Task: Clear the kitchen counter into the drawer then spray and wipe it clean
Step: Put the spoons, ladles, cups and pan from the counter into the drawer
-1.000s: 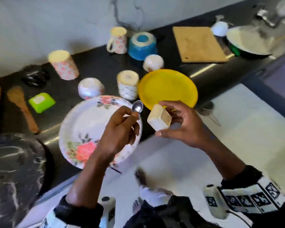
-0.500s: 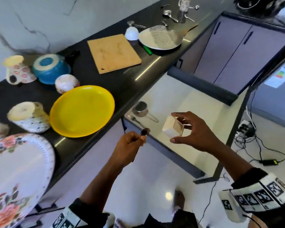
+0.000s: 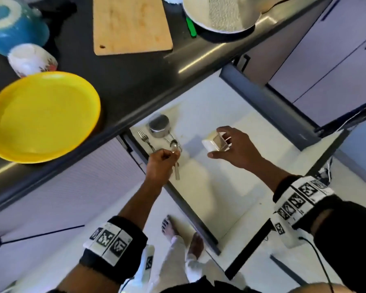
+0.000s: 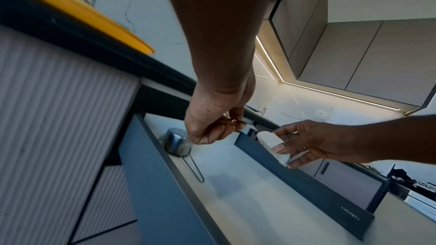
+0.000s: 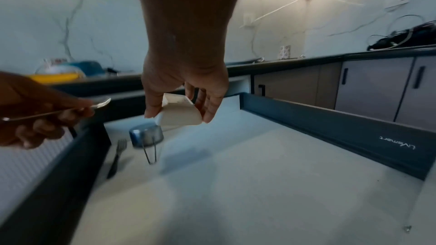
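Observation:
My left hand [image 3: 167, 157] pinches a steel spoon [image 3: 175, 145] by its handle, over the left end of the open drawer [image 3: 268, 106]. The spoon [image 5: 100, 103] also shows in the right wrist view. A small cream square box [image 3: 215, 142] is held between thumb and fingers of my right hand [image 3: 222, 142], above the drawer's pale floor. The box [image 5: 180, 115] hangs tilted over the drawer. In the drawer lie a steel measuring cup [image 3: 159, 125] with a wire handle and a fork [image 3: 145, 138].
On the black counter [image 3: 123, 81] stand a yellow plate [image 3: 40, 117], a wooden cutting board [image 3: 131, 24], a blue container [image 3: 13, 28], a floral cup [image 3: 32, 59] and a pan [image 3: 220, 15]. Cabinet doors [image 3: 336, 60] are on the right. My feet [image 3: 169, 227] stand beside the drawer's front.
My view swung from the counter down to the open drawer. Both hands moved down and right from above the floral plate, carrying the spoon and the box over the drawer.

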`<state>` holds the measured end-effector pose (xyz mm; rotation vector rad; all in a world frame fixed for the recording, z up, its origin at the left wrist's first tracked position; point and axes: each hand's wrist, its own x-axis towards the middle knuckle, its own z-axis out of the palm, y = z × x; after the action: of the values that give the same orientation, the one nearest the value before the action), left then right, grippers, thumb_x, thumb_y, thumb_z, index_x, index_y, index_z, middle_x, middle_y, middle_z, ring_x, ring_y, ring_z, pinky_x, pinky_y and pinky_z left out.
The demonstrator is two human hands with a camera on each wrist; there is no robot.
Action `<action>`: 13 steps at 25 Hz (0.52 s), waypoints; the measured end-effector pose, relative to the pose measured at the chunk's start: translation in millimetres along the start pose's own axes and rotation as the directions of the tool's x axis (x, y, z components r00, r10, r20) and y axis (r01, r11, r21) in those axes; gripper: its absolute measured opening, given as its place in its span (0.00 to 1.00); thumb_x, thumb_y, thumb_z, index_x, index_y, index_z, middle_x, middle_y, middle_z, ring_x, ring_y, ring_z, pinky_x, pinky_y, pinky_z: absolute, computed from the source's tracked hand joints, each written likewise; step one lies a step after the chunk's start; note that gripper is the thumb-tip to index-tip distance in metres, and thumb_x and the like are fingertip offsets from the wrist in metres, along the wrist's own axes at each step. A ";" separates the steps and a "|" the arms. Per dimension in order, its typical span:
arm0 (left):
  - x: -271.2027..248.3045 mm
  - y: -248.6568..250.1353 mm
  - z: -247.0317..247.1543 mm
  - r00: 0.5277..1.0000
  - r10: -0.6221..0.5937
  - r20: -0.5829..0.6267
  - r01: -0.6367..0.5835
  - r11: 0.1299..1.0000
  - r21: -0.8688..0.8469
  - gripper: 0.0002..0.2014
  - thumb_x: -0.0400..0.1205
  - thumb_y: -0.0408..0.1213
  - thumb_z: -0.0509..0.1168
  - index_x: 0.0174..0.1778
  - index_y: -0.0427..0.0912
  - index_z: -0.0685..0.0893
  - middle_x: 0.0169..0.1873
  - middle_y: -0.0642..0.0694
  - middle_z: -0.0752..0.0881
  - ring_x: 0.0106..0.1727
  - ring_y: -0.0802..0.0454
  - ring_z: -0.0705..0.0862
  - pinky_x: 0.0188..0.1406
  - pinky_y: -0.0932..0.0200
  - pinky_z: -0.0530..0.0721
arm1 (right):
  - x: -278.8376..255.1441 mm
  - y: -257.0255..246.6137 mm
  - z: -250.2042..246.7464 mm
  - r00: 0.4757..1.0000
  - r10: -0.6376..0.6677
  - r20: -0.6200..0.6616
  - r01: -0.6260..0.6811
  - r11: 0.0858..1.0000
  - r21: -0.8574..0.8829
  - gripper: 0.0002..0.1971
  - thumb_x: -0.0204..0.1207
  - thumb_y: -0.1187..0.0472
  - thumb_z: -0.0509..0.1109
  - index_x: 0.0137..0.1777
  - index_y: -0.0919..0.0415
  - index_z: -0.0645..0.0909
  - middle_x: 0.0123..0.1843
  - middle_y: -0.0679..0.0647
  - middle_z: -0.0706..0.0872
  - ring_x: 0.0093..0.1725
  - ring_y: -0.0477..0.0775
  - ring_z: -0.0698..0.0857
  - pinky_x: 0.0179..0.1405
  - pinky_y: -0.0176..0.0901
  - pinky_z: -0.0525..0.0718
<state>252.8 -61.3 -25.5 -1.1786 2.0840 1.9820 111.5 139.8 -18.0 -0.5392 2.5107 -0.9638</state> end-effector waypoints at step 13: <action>11.1 -18.8 69.4 0.988 -0.092 -0.123 0.122 0.959 0.256 0.11 0.83 0.44 0.68 0.37 0.44 0.81 0.21 0.51 0.81 0.17 0.64 0.75 0.20 0.70 0.71 | 227.7 70.4 -57.4 0.994 -0.019 0.105 0.071 0.852 -0.519 0.40 0.66 0.45 0.81 0.72 0.63 0.70 0.67 0.67 0.81 0.66 0.70 0.81 0.58 0.59 0.82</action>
<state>222.9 -4.6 -59.9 -1.3400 2.1959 1.5679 -124.2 109.6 -78.3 -0.7836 2.6707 -0.2358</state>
